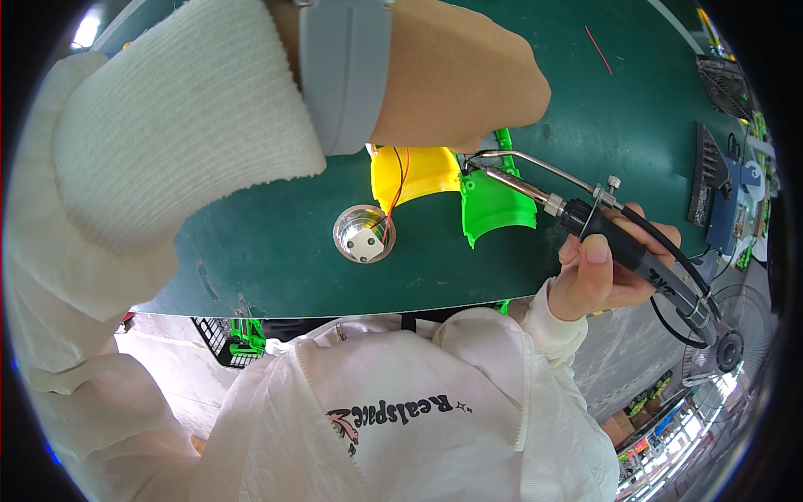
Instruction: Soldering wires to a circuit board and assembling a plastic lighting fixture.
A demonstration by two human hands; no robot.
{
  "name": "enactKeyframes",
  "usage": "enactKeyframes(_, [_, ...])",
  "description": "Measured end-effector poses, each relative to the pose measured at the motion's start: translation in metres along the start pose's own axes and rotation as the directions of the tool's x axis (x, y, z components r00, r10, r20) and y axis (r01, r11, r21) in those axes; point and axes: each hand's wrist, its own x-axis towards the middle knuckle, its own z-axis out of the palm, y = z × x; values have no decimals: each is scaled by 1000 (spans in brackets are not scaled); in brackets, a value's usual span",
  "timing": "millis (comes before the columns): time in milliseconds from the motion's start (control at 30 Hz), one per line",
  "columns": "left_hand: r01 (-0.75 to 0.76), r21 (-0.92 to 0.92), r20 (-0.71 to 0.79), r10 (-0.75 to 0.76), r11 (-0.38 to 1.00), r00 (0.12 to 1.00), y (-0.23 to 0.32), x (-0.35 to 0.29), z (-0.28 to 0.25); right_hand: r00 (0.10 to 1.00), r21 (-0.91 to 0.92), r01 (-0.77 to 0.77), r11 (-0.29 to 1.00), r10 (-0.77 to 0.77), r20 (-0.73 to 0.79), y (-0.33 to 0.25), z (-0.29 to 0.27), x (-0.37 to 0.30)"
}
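Note:
My right hand (604, 266) is wrapped round the dark handle of a soldering iron (623, 244), which has a thin bent metal feed tube (548, 170) alongside. The iron's tip reaches the seam between a yellow plastic shell (410, 177) and a bright green plastic shell (495, 203). Just above that seam is my left hand (460, 71), seen from its back, with its fingers hidden; what they grip does not show. Red and black wires (405, 177) run from the yellow shell to a round clear lamp cup (365, 233) with a white back piece.
The green tabletop (276, 251) carries a loose red wire (598, 50) at the far right. Equipment with a blue body (726, 205) stands at the right edge. Beyond the table are a fan (728, 350) and a black basket (219, 341) with green plastic parts.

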Motion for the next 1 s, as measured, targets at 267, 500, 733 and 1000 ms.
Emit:
enactKeyframes(267, [-66, -159, -19, 64, 985, 998, -3, -10, -14, 1000, 21, -3, 1000, 3, -3, 1, 0, 0])
enactKeyframes(500, [-24, -152, 51, 32, 988, 998, -3, -8, -18, 1000, 33, -22, 999, 22, 17, 2, -2, -1])
enactKeyframes(733, [-41, -64, 47, 44, 997, 998, -2, -5, -11, 1000, 38, -13, 999, 13, -9, 4, -3, 0])
enactKeyframes(1000, [-198, -157, 34, 205, 968, 978, -20, 2, -6, 999, 44, -32, 999, 30, 27, 4, -6, 0])
